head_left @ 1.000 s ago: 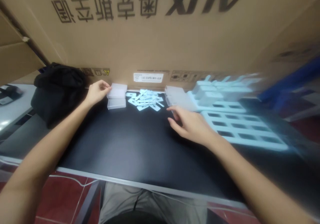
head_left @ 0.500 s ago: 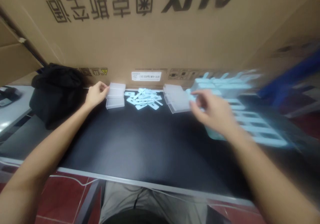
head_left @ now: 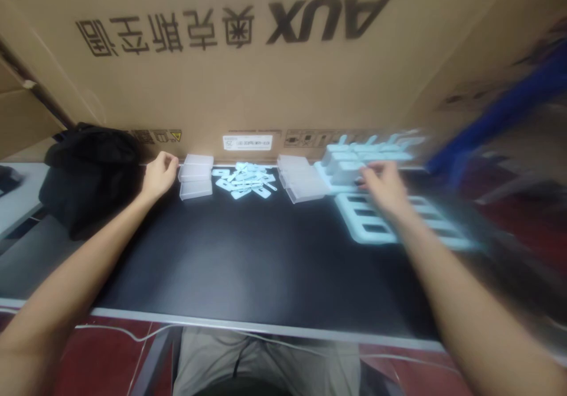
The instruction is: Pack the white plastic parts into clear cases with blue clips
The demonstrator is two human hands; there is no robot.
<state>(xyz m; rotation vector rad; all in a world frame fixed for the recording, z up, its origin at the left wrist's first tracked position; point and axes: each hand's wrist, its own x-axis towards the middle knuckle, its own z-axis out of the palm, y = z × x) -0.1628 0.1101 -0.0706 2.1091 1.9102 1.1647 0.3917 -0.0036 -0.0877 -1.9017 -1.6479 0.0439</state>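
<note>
My left hand (head_left: 160, 176) is loosely closed at the far side of the black table, just left of the clear plastic boxes (head_left: 196, 176), with nothing visible in its fingers. At the right, my right hand (head_left: 386, 188) is slightly blurred, its thumb and fingers a little apart. Its fingertips are in front of the light blue popsicle mould (head_left: 343, 163), whose tabs stick up. Whether they touch it, I cannot tell. Below that hand lies a light blue slotted frame (head_left: 376, 238), partly covered by my wrist.
A heap of small light blue flat pieces (head_left: 245, 179) lies between the left boxes and more frosted clear boxes (head_left: 302, 177). A large cardboard carton (head_left: 248, 89) walls off the back. Left is a black bag (head_left: 86, 177); a blue bar (head_left: 500, 110) slants at right.
My right hand has moved right along the popsicle mould, away from the frosted boxes. My left hand has drawn slightly away from the left boxes. The view has shifted a little.
</note>
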